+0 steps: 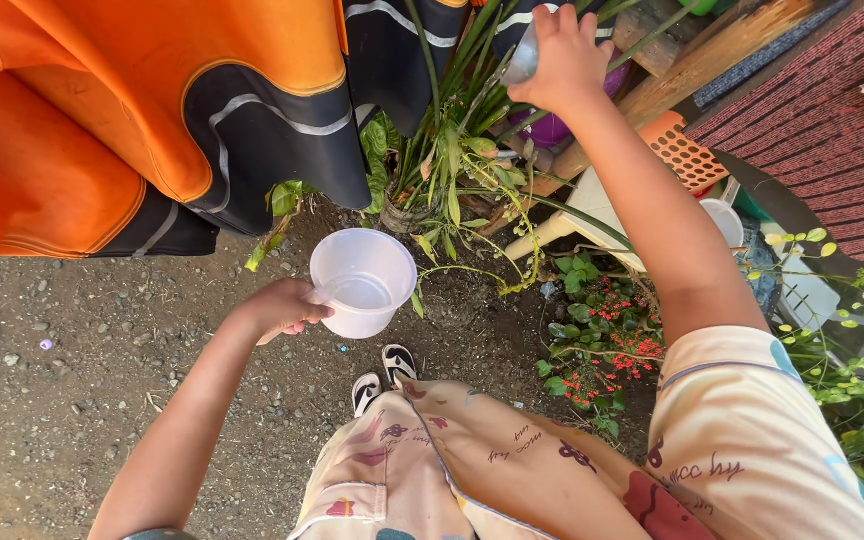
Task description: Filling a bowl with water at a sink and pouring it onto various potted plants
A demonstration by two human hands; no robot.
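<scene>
White plastic jug (363,281) w/ handle gripped in left hand (287,307) fingers; right hand (567,55) fingers clasp small cup (523,62).

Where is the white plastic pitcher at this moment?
In the head view, the white plastic pitcher is left of centre, held by the left hand above the dirt ground, beside the potted plant.

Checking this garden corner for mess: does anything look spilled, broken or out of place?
Nothing looks spilled or broken. The left hand holds a white plastic dipper level, a little water in it. The right hand tilts a clear container over the leafy plants. Only oddity: an orange basket lies wedged among wooden planks.
</scene>
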